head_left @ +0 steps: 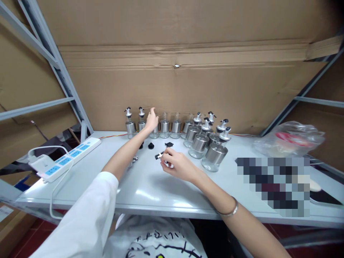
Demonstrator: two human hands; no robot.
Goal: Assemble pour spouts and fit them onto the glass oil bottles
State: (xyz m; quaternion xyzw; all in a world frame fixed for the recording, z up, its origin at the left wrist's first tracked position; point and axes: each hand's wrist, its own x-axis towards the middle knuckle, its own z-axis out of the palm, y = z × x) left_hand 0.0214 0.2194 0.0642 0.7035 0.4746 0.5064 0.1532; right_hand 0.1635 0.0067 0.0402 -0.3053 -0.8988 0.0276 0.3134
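My left hand reaches to the back row, its fingers around the neck of a glass bottle with a steel sleeve; the hand hides the bottle's top. Nearer me, my right hand pinches a small black-and-silver pour spout, partly covered by the fingers. A black part lies just beyond that hand. A black cone-shaped stopper sits to its left, and another is partly behind my left forearm. Silver spout parts show beside that forearm.
Bottles with spouts cluster to the right; two more stand at the left of the row. Spoutless bottles continue it. A power strip with a cable lies left. A plastic bag and a blurred-out patch lie right. Cardboard backs the table.
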